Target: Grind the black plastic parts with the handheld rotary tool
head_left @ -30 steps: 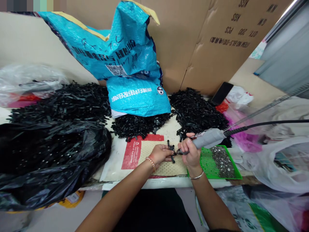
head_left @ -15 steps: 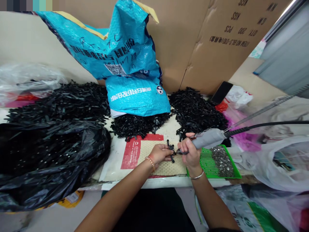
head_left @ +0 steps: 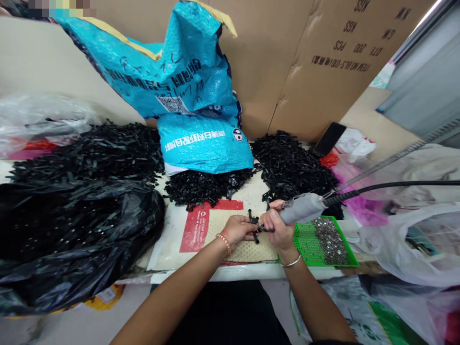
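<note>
1. While our left hand (head_left: 237,229) pinches the small black part (head_left: 254,224) against the honeycomb mat (head_left: 230,239), we keep it flat and steady; the part sits right at the tips of those fingers.
2. Our right hand (head_left: 276,225) has its fingers wrapped tight round the grey driver (head_left: 302,209), its tip touching the part just beside the left fingertips. We judge it best to hold the tool in line with the hole and press lightly.
3. We leave slack in the black cable (head_left: 395,185) so it does not tug the tip.
4. Beyond the right fingers lies the green tray (head_left: 305,244) of screws (head_left: 328,239); the black piles (head_left: 291,163) lie farther off on the counter (head_left: 172,225).
</note>
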### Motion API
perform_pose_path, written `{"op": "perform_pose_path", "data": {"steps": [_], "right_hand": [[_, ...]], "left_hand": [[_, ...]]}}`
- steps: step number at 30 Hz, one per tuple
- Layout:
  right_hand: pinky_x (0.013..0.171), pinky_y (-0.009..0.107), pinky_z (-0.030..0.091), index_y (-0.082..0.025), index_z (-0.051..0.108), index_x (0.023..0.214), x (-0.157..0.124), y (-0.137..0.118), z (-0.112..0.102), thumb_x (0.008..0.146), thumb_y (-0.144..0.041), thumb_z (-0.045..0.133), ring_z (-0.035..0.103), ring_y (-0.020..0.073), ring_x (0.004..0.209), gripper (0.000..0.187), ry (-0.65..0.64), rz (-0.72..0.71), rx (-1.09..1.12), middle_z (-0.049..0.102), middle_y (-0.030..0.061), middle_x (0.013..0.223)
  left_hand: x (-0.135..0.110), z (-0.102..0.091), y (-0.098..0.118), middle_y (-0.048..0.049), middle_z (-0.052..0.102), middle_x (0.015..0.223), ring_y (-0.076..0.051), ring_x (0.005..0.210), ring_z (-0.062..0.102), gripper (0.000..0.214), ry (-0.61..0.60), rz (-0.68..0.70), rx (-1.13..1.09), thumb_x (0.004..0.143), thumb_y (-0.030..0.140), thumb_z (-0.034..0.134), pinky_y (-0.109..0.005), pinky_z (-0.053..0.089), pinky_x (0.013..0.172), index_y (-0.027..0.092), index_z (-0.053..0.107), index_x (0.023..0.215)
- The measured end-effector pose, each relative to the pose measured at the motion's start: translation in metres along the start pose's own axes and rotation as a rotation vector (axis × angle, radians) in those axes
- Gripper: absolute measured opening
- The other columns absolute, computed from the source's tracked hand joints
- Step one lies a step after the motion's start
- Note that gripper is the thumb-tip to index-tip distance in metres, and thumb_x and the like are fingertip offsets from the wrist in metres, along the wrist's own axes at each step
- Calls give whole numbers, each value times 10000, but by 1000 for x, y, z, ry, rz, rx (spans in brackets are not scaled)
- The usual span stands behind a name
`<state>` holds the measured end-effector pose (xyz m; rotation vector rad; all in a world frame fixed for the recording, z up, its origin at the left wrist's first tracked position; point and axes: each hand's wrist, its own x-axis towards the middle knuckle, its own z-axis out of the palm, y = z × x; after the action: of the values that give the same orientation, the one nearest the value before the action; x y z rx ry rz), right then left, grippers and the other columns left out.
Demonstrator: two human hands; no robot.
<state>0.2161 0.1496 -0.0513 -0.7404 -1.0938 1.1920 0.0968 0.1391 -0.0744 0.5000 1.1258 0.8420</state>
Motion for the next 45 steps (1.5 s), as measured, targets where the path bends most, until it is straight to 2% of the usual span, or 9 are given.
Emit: {"op": "perform_pose_path", "data": {"steps": [7,12,15,17,21,23,25,30,45], "right_hand": [[424,259,349,-248,532,881,3,10,-6,822,-363,660,329,94,372,182,-180,71,22,353,-99,472],[418,234,340,-237,532,959,-1,10,0,815,-378,644,357,82,385,230,-256,102,-1,397,-92,507],[445,250,384,-240,532,1015,-5,-6,-4,803,-385,648,392,94,416,282,-181,91,-24,422,-83,534],[465,251,399,-246,533,1037,-6,-22,-17,814,-384,637,403,99,436,282,-105,58,-18,417,-85,535],[481,231,391,-222,563,1010,8,-49,-64,791,-326,671,398,87,445,266,188,-131,-102,408,-91,522],[476,225,384,-203,573,979,18,-51,-89,766,-315,690,373,76,426,267,326,-160,-113,394,-99,503],[463,217,368,-190,581,960,25,-47,-108,746,-317,705,350,68,412,278,392,-138,-99,378,-106,485],[454,217,355,-185,588,954,23,-33,-126,746,-311,707,364,72,414,271,373,-115,-125,399,-100,480],[462,224,361,-204,569,962,13,-30,-123,789,-294,681,370,73,408,225,252,-66,-105,386,-105,485]], "left_hand": [[3,-1,-3,-87,681,681,-179,595,663,209,-1,11,-9,613,154,790,-251,545,530,82,641,741],[-1,-4,-4,-80,693,688,-157,588,655,208,-22,16,17,613,156,790,-245,555,562,87,649,750],[-1,-5,-2,-93,708,738,-151,624,664,208,-56,5,29,640,164,789,-229,559,598,85,655,778],[-1,-4,-1,-105,717,798,-160,681,679,228,-60,-23,37,661,139,776,-223,562,623,84,663,851],[-2,-4,0,-128,717,901,-169,752,689,256,-47,-38,50,687,95,747,-228,568,663,84,653,925],[-2,-5,0,-130,715,919,-167,759,689,249,-57,-40,49,689,88,742,-232,570,678,86,652,921],[-2,-5,1,-128,715,906,-164,749,688,227,-60,-44,46,693,75,730,-233,570,677,86,650,905],[-5,-3,5,-118,717,867,-141,686,680,161,-18,-54,46,715,28,679,-210,563,632,77,653,866],[-3,-3,5,-118,716,884,-131,672,677,181,-24,-71,50,740,17,659,-202,569,619,68,648,914]]}}
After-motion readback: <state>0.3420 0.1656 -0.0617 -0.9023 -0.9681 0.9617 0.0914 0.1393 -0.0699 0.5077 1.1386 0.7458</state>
